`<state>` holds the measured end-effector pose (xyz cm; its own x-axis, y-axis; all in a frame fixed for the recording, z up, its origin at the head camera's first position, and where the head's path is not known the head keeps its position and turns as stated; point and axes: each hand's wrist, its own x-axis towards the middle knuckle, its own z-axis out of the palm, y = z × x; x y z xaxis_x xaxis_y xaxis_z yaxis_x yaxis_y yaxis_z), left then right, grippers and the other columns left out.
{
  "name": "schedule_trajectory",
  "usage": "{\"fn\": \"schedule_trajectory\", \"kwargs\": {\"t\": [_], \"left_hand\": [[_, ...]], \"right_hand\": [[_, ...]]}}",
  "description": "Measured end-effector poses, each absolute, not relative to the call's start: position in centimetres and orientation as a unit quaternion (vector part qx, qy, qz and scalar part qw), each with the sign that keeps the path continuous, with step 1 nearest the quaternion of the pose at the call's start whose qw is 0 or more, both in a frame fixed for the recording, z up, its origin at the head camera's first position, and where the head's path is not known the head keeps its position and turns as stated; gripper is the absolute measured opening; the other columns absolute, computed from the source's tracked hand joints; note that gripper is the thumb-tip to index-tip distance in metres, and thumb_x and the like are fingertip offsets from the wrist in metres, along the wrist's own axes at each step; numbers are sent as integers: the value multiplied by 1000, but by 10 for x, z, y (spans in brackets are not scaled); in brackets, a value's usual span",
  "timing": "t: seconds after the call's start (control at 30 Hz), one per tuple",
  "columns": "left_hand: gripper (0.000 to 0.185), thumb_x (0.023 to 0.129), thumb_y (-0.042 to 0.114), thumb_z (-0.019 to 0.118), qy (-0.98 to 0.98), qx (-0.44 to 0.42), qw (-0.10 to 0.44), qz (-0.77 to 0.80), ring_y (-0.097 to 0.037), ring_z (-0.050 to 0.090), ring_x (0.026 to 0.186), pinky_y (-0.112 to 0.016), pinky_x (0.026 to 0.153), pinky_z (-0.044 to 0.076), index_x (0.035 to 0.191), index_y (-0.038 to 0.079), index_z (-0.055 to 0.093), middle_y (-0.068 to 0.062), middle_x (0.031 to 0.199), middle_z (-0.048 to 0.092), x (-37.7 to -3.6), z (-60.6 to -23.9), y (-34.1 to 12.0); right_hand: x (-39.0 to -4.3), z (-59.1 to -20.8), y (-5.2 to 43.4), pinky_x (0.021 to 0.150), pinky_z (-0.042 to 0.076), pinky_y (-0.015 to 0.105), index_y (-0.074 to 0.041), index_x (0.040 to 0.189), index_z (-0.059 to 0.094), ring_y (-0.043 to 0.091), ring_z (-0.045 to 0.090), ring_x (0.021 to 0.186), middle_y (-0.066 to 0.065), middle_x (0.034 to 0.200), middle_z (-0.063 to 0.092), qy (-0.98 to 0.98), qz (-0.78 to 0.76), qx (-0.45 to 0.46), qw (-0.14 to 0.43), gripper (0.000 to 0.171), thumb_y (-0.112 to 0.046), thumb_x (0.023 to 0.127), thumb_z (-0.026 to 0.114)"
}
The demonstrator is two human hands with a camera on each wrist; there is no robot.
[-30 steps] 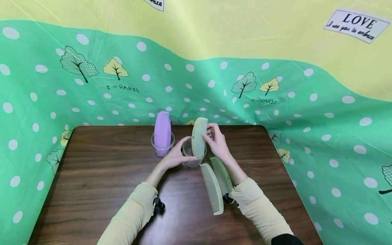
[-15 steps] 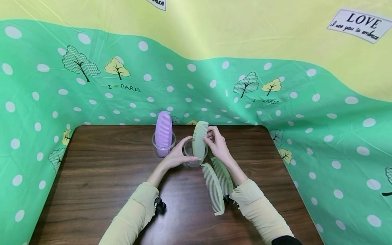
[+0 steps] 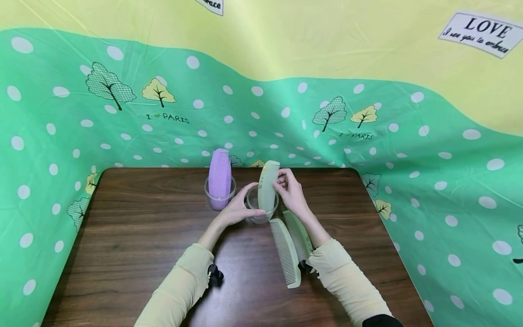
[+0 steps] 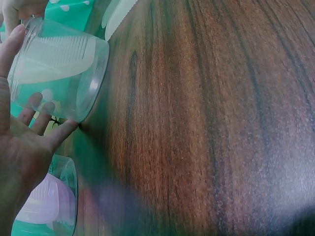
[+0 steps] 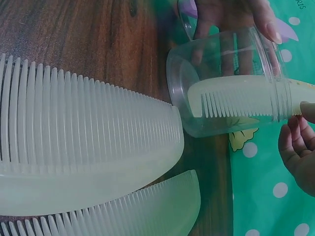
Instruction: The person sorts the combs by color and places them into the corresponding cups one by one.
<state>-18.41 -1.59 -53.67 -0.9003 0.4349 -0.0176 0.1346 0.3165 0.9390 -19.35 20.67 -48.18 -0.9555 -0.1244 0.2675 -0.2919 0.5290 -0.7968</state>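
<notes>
My left hand (image 3: 236, 208) holds a clear plastic jar (image 3: 250, 217), its thumb at the near rim and its fingers round the far left side. A pale green comb (image 3: 266, 186) stands upright in that jar, its lower part inside and its top above the rim. My right hand (image 3: 292, 193) pinches the comb's upper part at the toothed edge between thumb and fingers. Through the wall of the jar (image 5: 221, 54) in the right wrist view, the comb's rounded end (image 5: 197, 96) shows near the base.
Left of my left hand, a purple comb (image 3: 219, 175) stands in another clear jar (image 3: 212, 203). One green comb (image 3: 286, 254) lies on the brown wooden table (image 3: 143, 240); a second (image 3: 297, 234) lies partly under my right forearm. A patterned cloth (image 3: 245, 104) hangs behind the table.
The green comb has sunk slightly deeper into the jar, with my right hand lowering along with it. My left hand keeps its hold on the jar. The whole head view has shifted slightly.
</notes>
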Motion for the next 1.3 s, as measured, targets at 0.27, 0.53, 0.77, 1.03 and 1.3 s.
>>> {"fn": "schedule_trajectory", "kwargs": {"t": [0.27, 0.53, 0.77, 1.03, 1.3], "left_hand": [[103, 77, 42, 90, 795, 181, 137, 562, -25, 35, 152, -53, 125, 29, 161, 27, 31, -2, 164, 37, -184, -537, -14], [99, 78, 44, 89, 798, 173, 136, 561, -24, 36, 152, -51, 126, 28, 158, 37, 32, -1, 164, 38, -183, -536, -15], [99, 77, 44, 90, 798, 168, 140, 562, -23, 35, 152, -50, 126, 29, 157, 39, 31, 0, 164, 37, -183, -536, -17], [101, 76, 47, 90, 796, 165, 145, 564, -25, 34, 153, -52, 126, 28, 157, 40, 31, -1, 165, 36, -184, -537, -18], [101, 77, 46, 90, 793, 167, 148, 567, -24, 34, 153, -52, 126, 27, 158, 40, 30, 0, 165, 35, -184, -539, -17]], "right_hand": [[-193, -485, 207, 75, 46, 21, -7, 120, 54, 20, 57, 85, 12, 98, 62, -874, 472, 87, 78, 26, -6, 98, 68], [-189, -482, 208, 76, 48, 21, -5, 124, 57, 20, 60, 87, 14, 101, 67, -873, 478, 66, 71, 27, -8, 99, 67], [-187, -479, 211, 73, 46, 19, -7, 127, 59, 22, 60, 86, 15, 100, 67, -867, 489, 62, 76, 30, -8, 98, 68], [-180, -476, 217, 71, 47, 20, -6, 131, 57, 17, 59, 84, 12, 100, 66, -871, 481, 74, 73, 34, -11, 99, 67], [-167, -471, 228, 75, 49, 23, -11, 136, 54, 17, 60, 87, 10, 102, 68, -883, 456, 91, 56, 39, -14, 100, 67]]}}
